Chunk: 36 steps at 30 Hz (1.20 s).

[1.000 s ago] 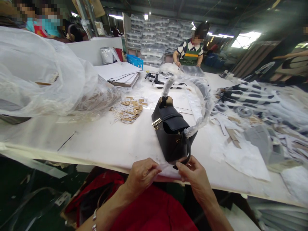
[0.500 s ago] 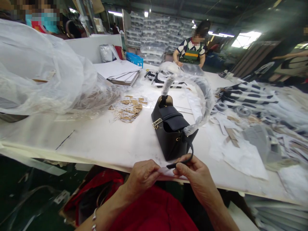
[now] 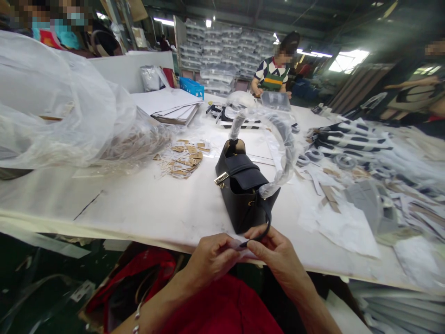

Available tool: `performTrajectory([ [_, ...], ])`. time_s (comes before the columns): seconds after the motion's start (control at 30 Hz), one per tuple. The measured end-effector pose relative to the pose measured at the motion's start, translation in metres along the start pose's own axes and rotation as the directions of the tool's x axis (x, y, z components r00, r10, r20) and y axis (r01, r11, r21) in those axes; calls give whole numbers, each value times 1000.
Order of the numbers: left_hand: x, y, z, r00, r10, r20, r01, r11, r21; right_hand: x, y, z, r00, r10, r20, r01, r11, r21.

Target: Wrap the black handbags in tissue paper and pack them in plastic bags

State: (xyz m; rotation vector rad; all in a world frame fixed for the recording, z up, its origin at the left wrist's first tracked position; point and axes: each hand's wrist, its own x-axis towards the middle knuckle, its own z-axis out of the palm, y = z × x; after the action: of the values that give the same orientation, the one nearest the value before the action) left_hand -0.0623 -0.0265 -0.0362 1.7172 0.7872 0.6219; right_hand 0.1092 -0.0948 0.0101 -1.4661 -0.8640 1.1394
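A small black handbag (image 3: 243,190) with a gold clasp stands on the white table (image 3: 146,204), its arched handle (image 3: 278,139) wrapped in clear plastic. A thin black strap (image 3: 266,227) hangs from its near side. My right hand (image 3: 274,253) pinches the strap's free end at the table's front edge. My left hand (image 3: 212,257) is closed beside it, pinching a thin pale wrapping sheet (image 3: 239,243) that runs between both hands.
Large clear plastic bags (image 3: 59,102) fill the left of the table. Brown paper tags (image 3: 182,157) lie behind the bag's left side, a stack of white sheets (image 3: 170,106) further back. Straps and white paper pieces (image 3: 351,153) cover the right. A person (image 3: 273,74) works at the far end.
Both hands stay at the table's edge. My right hand has worked the strap's end round toward my left hand, and the two hands have drawn closer together.
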Motion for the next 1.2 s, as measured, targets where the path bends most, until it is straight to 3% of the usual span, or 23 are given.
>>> performTrajectory([
  [0.2, 3, 9, 9, 998, -42, 43, 47, 991, -125, 0, 1, -4, 999, -18, 40, 19, 999, -32],
  [0.5, 22, 23, 27, 993, -76, -87, 53, 969, -243, 0, 8, -10, 1000, 10, -15, -10, 999, -38],
  [0.67, 27, 29, 33, 995, -55, -89, 38, 982, -186, 7, 7, -26, 977, -28, -213, 14, 998, -63],
  [0.8, 24, 25, 36, 991, -114, -66, 98, 972, -214, 17, -6, -41, 900, -193, -390, 132, 975, -177],
  [0.87, 23, 23, 37, 989, -141, -36, 127, 955, -270, 23, -17, -44, 854, -349, -387, 201, 905, -375],
  [0.97, 23, 21, 37, 987, -161, -2, 150, 923, -354, 34, -36, -46, 794, -553, -251, 289, 708, -644],
  [1.13, 26, 22, 33, 974, -225, 25, 208, 846, -491, 60, -56, -46, 654, -756, -30, 424, 400, -813],
  [1.2, 28, 21, 29, 978, -209, 5, 184, 847, -499, 68, -59, -46, 660, -748, 72, 448, 316, -836],
])
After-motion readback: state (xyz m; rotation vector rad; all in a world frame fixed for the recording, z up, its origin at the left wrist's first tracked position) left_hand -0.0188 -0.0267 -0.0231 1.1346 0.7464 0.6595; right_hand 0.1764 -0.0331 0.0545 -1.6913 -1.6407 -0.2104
